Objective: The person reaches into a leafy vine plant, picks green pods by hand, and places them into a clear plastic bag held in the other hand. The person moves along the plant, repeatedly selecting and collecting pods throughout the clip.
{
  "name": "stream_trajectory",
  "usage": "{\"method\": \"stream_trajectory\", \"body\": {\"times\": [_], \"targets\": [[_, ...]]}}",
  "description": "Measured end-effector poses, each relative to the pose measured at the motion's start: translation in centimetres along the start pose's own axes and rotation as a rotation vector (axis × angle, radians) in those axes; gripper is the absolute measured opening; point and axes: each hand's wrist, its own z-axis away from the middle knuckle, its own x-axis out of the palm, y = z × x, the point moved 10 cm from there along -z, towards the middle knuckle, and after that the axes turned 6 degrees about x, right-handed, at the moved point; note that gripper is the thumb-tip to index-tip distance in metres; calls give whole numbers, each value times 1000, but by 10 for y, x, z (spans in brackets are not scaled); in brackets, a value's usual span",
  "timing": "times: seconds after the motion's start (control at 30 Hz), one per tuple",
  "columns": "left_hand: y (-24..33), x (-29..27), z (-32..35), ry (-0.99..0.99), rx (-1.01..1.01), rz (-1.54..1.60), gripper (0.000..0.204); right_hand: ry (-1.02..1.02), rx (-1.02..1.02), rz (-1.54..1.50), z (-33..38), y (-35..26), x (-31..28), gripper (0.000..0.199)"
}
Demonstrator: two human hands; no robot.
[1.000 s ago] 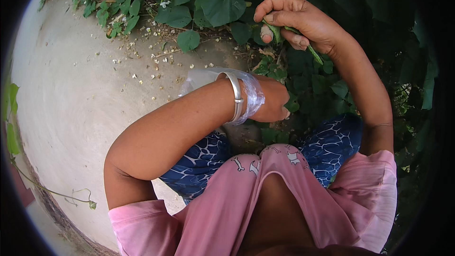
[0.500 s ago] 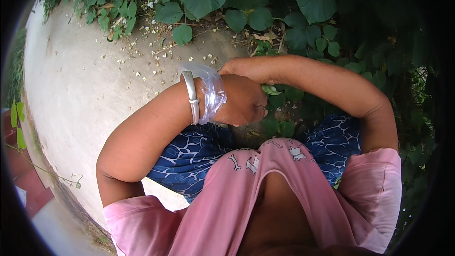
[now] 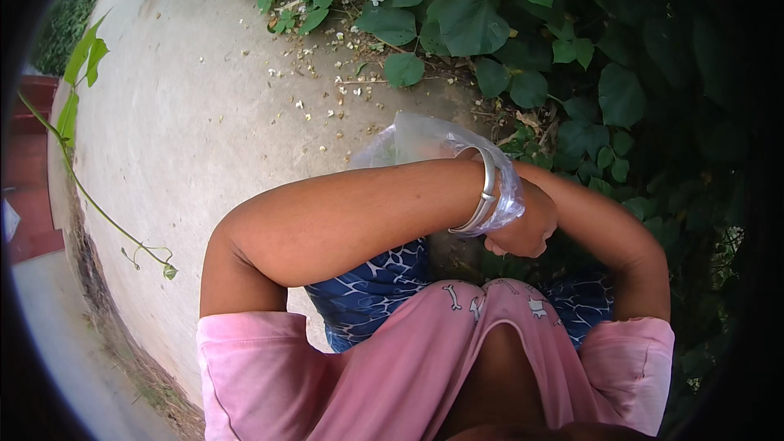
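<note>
My left forearm lies across the middle of the view. A silver bangle [image 3: 484, 196] sits on its wrist, with a clear plastic bag [image 3: 416, 139] looped around the wrist and bulging up behind it. My left hand [image 3: 529, 230] is curled into a fist, with nothing visible inside the fingers. My right forearm [image 3: 608, 224] reaches in from the right. It passes behind the left wrist, so my right hand is hidden there.
Broad green leaves of a creeping plant [image 3: 465, 24] cover the ground ahead and to the right. Pale concrete ground [image 3: 188, 114] with scattered small white bits spreads to the left. A thin vine shoot [image 3: 82, 57] arches over it, beside red steps [image 3: 28, 188].
My right hand, raised among the leaves a second ago, has come down and slipped behind my left wrist. The view has shifted, so the left wrist sits farther right.
</note>
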Motion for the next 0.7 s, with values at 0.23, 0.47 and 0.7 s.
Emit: {"method": "stream_trajectory", "body": {"times": [0.23,0.47,0.7], "targets": [[23,-16,9,166,11,13,24,295,-30,290,100,-13,-24,40],[54,-25,9,77,22,91,17,369,242,551,177,16,-23,32],[33,-25,10,144,-137,-28,31,238,26,598,206,-3,-17,35]]}}
